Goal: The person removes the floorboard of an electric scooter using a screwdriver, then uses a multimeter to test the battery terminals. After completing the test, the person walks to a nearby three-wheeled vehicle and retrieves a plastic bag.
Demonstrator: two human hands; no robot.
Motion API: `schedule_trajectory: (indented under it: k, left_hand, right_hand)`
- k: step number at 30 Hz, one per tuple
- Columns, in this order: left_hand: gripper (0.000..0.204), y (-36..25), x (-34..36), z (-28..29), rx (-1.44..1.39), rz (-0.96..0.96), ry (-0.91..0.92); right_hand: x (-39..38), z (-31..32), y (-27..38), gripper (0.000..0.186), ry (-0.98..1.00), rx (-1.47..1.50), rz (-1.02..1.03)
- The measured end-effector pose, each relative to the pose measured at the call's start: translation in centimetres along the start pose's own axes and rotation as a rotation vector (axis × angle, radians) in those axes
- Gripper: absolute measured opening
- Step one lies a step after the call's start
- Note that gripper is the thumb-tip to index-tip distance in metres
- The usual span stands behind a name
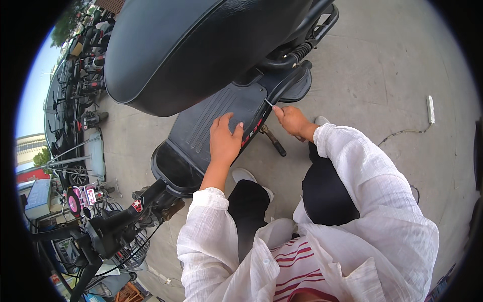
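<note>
A black electric scooter stands across in front of me, with its ribbed footboard (221, 108) between the seat and the handlebar. My right hand (293, 122) is closed on what looks like a screwdriver (269, 103). Only its thin metal shaft shows; the handle is hidden in my fist. The shaft's tip meets the edge of the footboard close to the rear, where the side trim begins. Over the footboard's near edge, my left hand (225, 141) is open, its fingers spread and holding nothing. Whether its fingertips touch the board, I cannot tell.
The big black seat (201, 50) overhangs the footboard. A pedal (274, 141) sticks out on my side, near my shoes. The handlebar (115, 221) is at lower left. On the concrete at right lies a white strip (430, 109) with a cord. Parked scooters (90, 80) line the far left.
</note>
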State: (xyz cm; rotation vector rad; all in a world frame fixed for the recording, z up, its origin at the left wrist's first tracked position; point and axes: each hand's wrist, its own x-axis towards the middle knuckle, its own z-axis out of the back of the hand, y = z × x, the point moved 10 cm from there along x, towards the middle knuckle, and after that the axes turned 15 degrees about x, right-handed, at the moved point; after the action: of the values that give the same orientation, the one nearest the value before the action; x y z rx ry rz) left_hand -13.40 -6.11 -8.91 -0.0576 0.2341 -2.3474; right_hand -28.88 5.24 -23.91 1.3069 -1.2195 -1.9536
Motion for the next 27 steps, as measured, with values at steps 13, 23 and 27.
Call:
schedule_trajectory:
  k: [13,23,27]
  left_hand:
    - [0.078,1.7,-1.1,-6.1,0.407,-0.175,0.029]
    - [0.065,12.4,-10.7,-5.9,0.321,0.247,-0.29]
    - [0.055,15.4,-14.2,-6.0,0.194,0.486,-0.433]
  right_hand:
    - [0.4,-0.7,-1.4,0.06,0.002,0.179,-0.061]
    - [-0.5,-1.7,-1.2,0.057,0.044,0.26,-0.211]
    - [-0.8,-1.1,-0.6,0.057,0.053,0.236,-0.237]
